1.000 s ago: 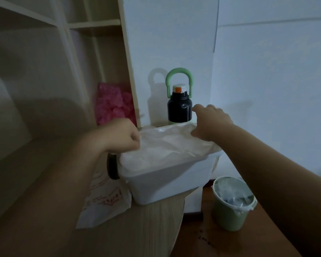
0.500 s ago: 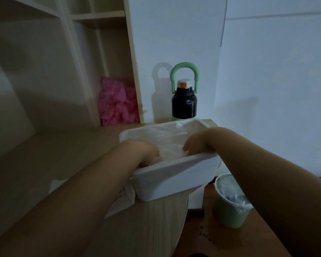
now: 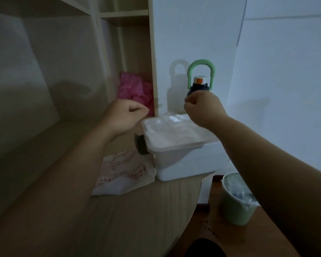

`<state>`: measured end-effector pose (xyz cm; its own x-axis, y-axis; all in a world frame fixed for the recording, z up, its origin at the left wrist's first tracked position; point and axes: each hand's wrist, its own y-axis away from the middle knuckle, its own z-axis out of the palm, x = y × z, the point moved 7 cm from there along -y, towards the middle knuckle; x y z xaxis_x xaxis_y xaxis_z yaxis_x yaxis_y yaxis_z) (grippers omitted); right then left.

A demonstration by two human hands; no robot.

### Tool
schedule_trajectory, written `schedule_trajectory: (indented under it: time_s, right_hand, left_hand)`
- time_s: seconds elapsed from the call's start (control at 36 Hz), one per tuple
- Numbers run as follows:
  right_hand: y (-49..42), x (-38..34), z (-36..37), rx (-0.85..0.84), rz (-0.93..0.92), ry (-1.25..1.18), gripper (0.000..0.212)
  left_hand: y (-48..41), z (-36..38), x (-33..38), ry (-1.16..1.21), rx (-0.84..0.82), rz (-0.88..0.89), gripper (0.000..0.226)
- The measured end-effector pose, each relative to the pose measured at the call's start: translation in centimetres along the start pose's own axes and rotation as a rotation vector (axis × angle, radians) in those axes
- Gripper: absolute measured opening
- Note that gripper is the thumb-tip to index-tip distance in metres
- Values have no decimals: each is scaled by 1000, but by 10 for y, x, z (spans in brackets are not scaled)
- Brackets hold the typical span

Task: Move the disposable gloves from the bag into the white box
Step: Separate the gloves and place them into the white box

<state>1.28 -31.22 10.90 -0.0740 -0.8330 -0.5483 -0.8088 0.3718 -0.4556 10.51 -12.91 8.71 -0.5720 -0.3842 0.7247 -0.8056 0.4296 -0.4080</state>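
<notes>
**A:** so what's new?

**B:** bag [image 3: 126,173] lies flat by me, gloves [image 3: 174,132] sit heaped in the white box [image 3: 185,164]. my left hand [image 3: 124,115] and right hand [image 3: 202,108] were pressed into it a moment ago, now they're up above it, curled, empty afaict. transfer looks done imo.

Red print on white bag [image 3: 124,171], left of white box [image 3: 183,164]: too blurred to read. No other text legible.
</notes>
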Motion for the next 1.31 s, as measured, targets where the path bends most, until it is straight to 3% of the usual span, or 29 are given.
schedule_trajectory:
  time_s: [0.17, 0.31, 0.44, 0.53, 0.61, 0.67, 0.75, 0.86, 0.97, 1.11, 1.22, 1.28, 1.31]
  right_hand:
    - [38, -72, 31, 73, -187, -151, 22]
    - [68, -114, 99, -98, -305, -216, 19]
    - [90, -114, 187, -453, -167, -229, 40]
    - [97, -105, 225, -549, -85, -234, 56]
    - [101, -91, 252, -611, -4, -151, 69]
    - [98, -80, 257, -551, 28, -142, 58]
    - [92, -71, 254, -372, -14, -214, 18]
    - [90, -62, 250, -280, 68, -354, 32]
    - [89, -61, 247, -223, 99, -407, 36]
    - [89, -60, 246, -219, 118, -419, 37]
    - [87, -67, 244, -280, 103, -412, 29]
    - [88, -76, 241, -374, 77, -437, 18]
    - [90, -81, 240, -444, 65, -444, 24]
  left_hand:
    - [48, -48, -32, 8, 106, -93, 17]
    - [97, -79, -86, -89, 159, -264, 9]
    - [140, -80, -140, -351, 48, -462, 37]
    - [150, -60, -159, -400, -36, -486, 50]
    - [148, -56, -182, -583, 22, -516, 60]
    - [146, -61, -193, -581, 114, -571, 78]
    - [143, -64, -201, -547, 183, -612, 92]
    - [143, -63, -206, -464, 190, -625, 77]
    - [148, -69, -199, -266, 294, -550, 16]
    - [158, -81, -191, 173, 577, -527, 20]
    - [158, -101, -184, 270, 740, -481, 10]
    - [155, -112, -178, 292, 782, -449, 12]
    - [152, -117, -176, 308, 770, -428, 13]
